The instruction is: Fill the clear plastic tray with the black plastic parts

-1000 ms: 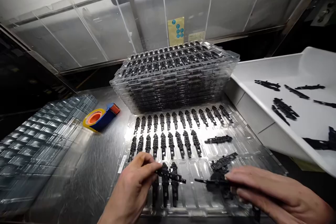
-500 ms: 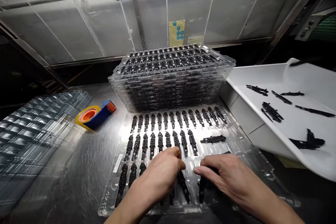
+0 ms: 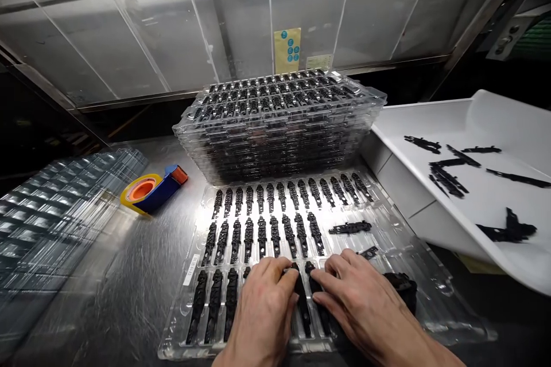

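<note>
A clear plastic tray [image 3: 394, 241] holds rows of slim black plastic parts [image 3: 248, 241]. My left hand [image 3: 264, 304] is over its front row, fingers curled together. Its thumb and forefinger are up against a black part [image 3: 303, 309] lying in a slot; whether anything is pinched under the fingers is hidden. Just to the right, my right hand [image 3: 365, 301] is closed on the upper end of another black part [image 3: 317, 287], thumb and fingertips around it. One part [image 3: 350, 227] lies crosswise in the middle row. Dark parts [image 3: 402, 288] show beside my right wrist.
Behind the tray rises a stack of filled clear trays [image 3: 279, 137]. A white bin [image 3: 465, 206] with loose black parts stands at right. On the left are a blue and yellow tape dispenser [image 3: 157, 189] and nested clear trays [image 3: 55, 223] on the metal table [image 3: 138, 275].
My left hand has drawn back slightly toward me, and the part by it lies straighter in its slot. My right hand has shifted left and closed on the neighbouring part.
</note>
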`<action>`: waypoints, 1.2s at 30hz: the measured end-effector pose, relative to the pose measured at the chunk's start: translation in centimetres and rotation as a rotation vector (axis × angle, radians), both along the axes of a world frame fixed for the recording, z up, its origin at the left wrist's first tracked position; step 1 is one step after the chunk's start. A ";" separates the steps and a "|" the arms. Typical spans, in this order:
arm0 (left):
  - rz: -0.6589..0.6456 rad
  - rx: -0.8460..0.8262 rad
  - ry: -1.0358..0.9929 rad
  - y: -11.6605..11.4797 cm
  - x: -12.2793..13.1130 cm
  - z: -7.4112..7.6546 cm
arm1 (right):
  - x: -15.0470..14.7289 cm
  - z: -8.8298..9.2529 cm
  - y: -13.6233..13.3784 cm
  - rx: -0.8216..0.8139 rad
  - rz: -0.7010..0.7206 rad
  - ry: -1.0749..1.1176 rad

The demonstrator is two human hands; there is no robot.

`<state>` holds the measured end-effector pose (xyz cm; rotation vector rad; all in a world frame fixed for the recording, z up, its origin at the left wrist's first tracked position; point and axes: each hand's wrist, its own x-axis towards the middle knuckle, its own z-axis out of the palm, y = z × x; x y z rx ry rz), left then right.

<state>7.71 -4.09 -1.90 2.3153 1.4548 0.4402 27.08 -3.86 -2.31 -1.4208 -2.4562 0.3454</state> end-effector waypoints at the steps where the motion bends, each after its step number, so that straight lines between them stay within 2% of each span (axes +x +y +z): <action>1: -0.008 0.018 -0.010 -0.2 0.1 -0.2 | 0.0 -0.1 0.0 0.006 -0.005 0.005; 4: 0.015 0.078 0.028 -0.3 0.3 -0.3 | -0.1 -0.4 -0.1 0.008 -0.016 0.028; 8: 0.012 0.074 0.079 0.0 0.3 0.1 | -0.1 -0.4 -0.3 0.019 -0.003 0.062; 12: -0.018 0.165 0.060 -0.3 -0.1 0.3 | 1.4 0.1 -0.8 0.096 0.025 0.113; 16: -0.111 0.183 0.126 -1.3 -0.1 -0.7 | 4.7 -0.1 -1.2 0.188 -0.052 0.051; 21: -0.056 0.228 0.136 -2.0 0.1 -2.5 | 7.0 -0.8 -1.0 0.134 -0.125 -0.005; 25: -0.094 0.306 0.114 -1.5 -0.3 -2.2 | 7.5 -0.4 -0.5 0.101 -0.091 0.079; 29: -0.110 0.290 -0.047 -1.1 1.3 -1.1 | 8.2 0.2 -0.4 0.148 -0.063 0.174; 33: -0.062 0.050 -0.425 -1.1 5.1 -1.3 | 8.1 0.8 -0.4 0.260 -0.004 0.240; 36: -0.063 -0.054 -0.561 -1.1 7.1 -1.8 | 8.0 1.3 -0.2 0.319 -0.020 0.258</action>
